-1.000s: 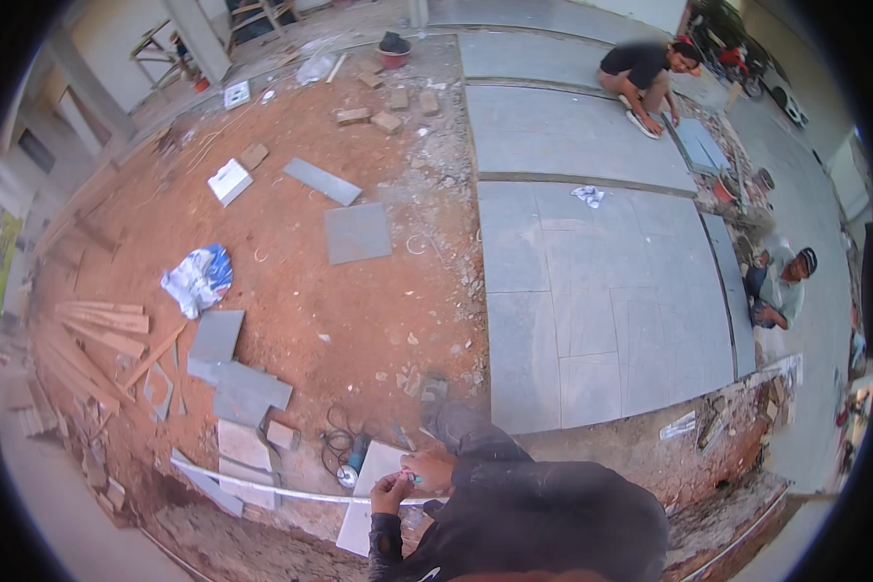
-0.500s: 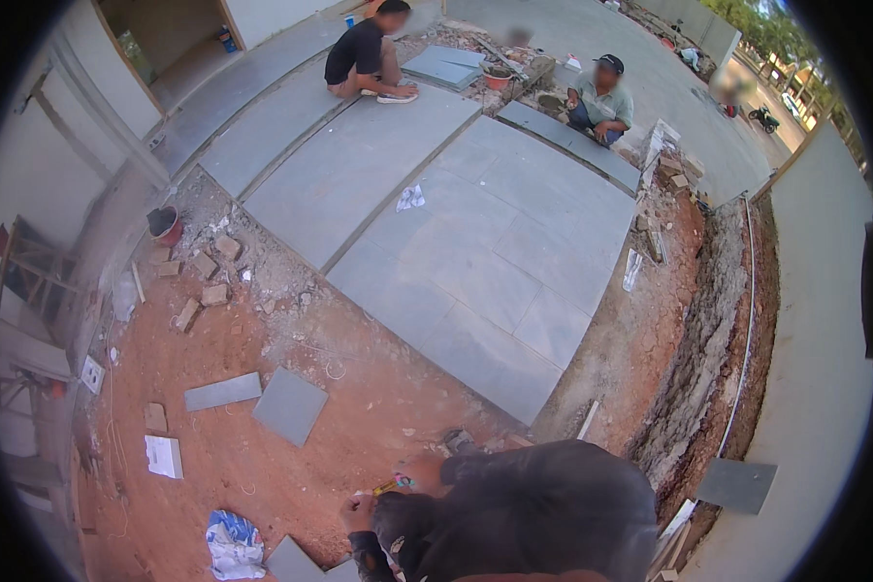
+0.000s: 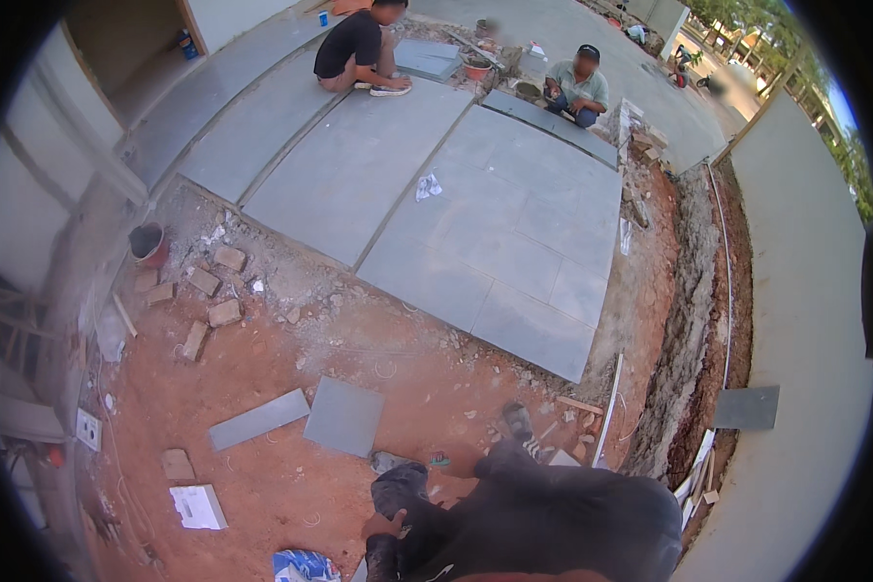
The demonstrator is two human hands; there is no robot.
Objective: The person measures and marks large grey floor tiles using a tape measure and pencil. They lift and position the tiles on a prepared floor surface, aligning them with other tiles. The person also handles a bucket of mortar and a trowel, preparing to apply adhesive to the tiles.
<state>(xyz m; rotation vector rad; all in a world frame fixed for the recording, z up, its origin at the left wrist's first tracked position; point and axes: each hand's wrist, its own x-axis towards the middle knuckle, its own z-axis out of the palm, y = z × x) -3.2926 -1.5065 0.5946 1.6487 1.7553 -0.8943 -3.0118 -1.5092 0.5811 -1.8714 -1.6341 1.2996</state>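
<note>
My left hand (image 3: 386, 525) lies against my dark trouser leg (image 3: 403, 488), low in the picture, its fingers resting along the cloth with nothing visible in them. Beyond it, my right hand (image 3: 464, 460) reaches out low over the red soil and is partly blurred. At its fingertips is a small green and red tape measure (image 3: 439, 459). My grey shoe (image 3: 389, 462) is just left of the tape measure, and a striped shoe (image 3: 520, 423) stands farther right. A square grey tile (image 3: 344, 416) lies on the soil ahead of my left foot, touching a narrow tile strip (image 3: 259, 419).
Large grey paving (image 3: 514, 233) spreads ahead, with two people (image 3: 351, 58) (image 3: 577, 89) squatting at its far side. Loose bricks (image 3: 204, 281) and a bucket (image 3: 149, 245) are at left. A trench (image 3: 694, 291) runs along the right wall; a blue-white bag (image 3: 304, 565) lies nearby.
My hands have come apart: the left has moved back onto my leg, the right keeps the tape measure farther out. The yellow strip between them no longer shows. My view has shifted.
</note>
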